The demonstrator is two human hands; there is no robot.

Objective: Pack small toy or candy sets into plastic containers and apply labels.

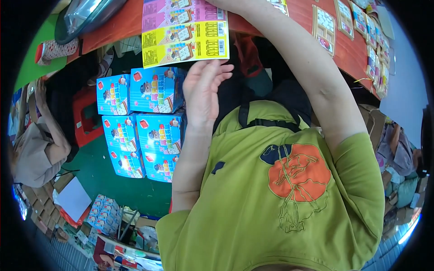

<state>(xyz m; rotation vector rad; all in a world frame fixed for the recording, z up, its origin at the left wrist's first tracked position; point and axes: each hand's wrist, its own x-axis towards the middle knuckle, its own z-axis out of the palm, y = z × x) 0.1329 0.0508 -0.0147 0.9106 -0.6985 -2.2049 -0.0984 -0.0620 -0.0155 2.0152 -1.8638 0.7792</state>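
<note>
A printed sheet of pink and yellow labels (184, 34) with barcodes lies on the red table, its near end reaching past the table edge. Just below that yellow end, my left hand (203, 88) is held up with fingers stretched and loosely apart, the fingertips at the sheet's lower edge. Whether they touch it I cannot tell. My right hand (226, 3) reaches across to the sheet's upper right side; the frame's top edge cuts it off and its fingers are hidden.
Blue printed boxes (156, 92) are stacked at my left, beside a red plastic stool (86, 117). Small trays (323, 27) and packets (375, 58) line the right of the red table (289, 31). A person (40, 144) sits at far left; cartons (38, 205) stand behind.
</note>
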